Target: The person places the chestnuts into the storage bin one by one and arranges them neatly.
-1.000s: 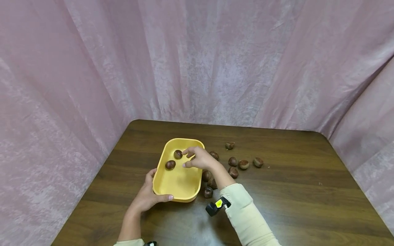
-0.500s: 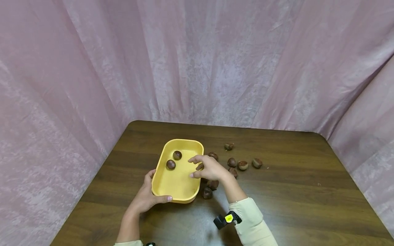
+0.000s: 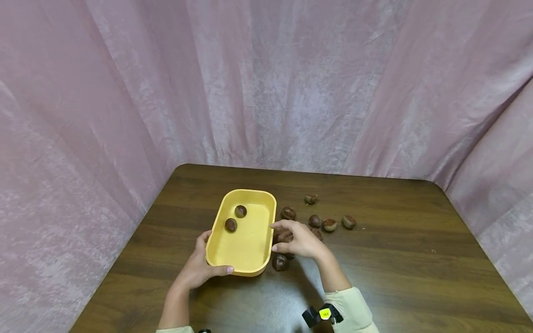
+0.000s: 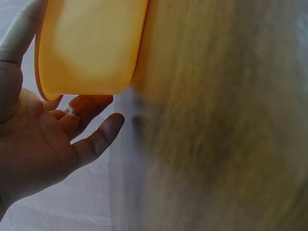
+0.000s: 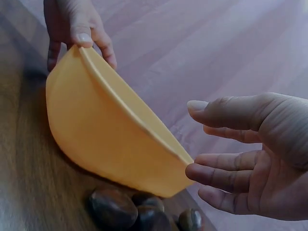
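My left hand point(image 3: 197, 266) grips the near left corner of a yellow plastic tub point(image 3: 245, 266), its thumb lying over the rim. In the left wrist view the fingers point(image 4: 91, 108) reach along the outside of the tub. Inside the tub sit two brown chestnuts, one chestnut point(image 3: 240, 211) a little farther back than the other chestnut point(image 3: 231, 225). My right hand point(image 3: 301, 238) hovers at the tub's right rim with thumb and fingers apart, nothing between them. Below it several chestnuts point(image 5: 113, 207) lie against the tub's side, partly hidden by the hand in the head view.
Farther right on the brown wooden table point(image 3: 395, 259) more loose chestnuts are scattered, among them a pale-based chestnut point(image 3: 330, 225) and a chestnut point(image 3: 349, 222) at the far right. One broken-looking chestnut point(image 3: 310, 199) lies toward the back. Pink curtains point(image 3: 266, 83) hang behind the table.
My right hand has drawn back from over the tub's inside to its right rim, toward the right and nearer me. The left hand keeps its grip; the two chestnuts inside have barely shifted.
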A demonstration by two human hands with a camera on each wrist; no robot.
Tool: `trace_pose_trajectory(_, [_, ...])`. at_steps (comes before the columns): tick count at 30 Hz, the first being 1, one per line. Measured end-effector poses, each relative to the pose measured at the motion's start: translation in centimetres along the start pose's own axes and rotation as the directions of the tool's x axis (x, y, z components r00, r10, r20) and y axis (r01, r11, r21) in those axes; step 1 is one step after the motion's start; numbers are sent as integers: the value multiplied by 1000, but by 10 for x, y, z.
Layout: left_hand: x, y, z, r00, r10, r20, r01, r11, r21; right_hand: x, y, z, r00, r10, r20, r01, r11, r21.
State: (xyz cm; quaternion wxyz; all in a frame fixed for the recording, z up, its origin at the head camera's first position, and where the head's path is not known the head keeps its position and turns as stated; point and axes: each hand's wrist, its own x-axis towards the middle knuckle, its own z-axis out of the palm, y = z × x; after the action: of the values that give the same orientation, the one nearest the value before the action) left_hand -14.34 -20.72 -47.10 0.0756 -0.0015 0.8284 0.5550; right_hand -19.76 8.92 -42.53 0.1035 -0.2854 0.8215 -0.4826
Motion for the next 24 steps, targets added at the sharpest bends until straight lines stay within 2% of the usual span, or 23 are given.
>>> trace_pose_trajectory(7, [-2, 0, 0, 1000, -7, -9, 7, 1000, 4, -12, 12, 0, 999, 26, -28, -23, 995, 100])
trace_pose_trajectory(13, [-2, 0, 0, 1000, 2, -24, -1, 1000, 21, -24, 20, -5, 998, 32, -55, -25, 991, 134])
trace_pose_trajectory(19, [-2, 1, 0, 1000, -12, -11, 12, 1000, 8, -35, 29, -12, 996, 43, -73, -27, 979, 200])
trace_pose_trajectory(24, [-1, 0, 1, 1000, 1, -7, -1, 1000, 4, -41, 36, -18, 992, 73, -99, -48, 970, 239])
